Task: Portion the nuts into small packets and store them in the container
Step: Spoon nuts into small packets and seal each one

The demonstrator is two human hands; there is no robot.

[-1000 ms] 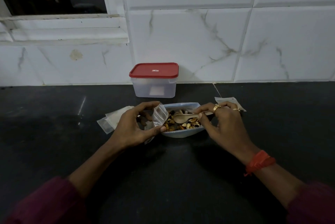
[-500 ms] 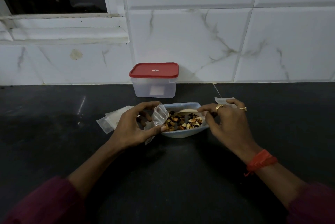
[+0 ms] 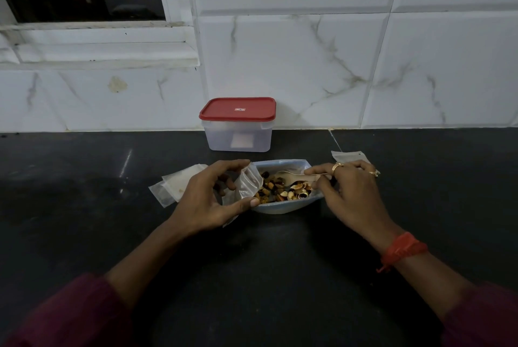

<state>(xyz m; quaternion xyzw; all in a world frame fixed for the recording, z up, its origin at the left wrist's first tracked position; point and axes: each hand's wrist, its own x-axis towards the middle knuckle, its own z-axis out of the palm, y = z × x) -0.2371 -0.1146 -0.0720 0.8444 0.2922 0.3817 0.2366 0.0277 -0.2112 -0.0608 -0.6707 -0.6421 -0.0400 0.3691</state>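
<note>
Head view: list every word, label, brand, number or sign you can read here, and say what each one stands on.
Nothing here can be read.
Small white logo on the lid: too small and blurred to read.
Pale square patch on the container front: no legible print.
The packet in the left hand, the spoon in the right hand, the nut bag: no text visible.
</note>
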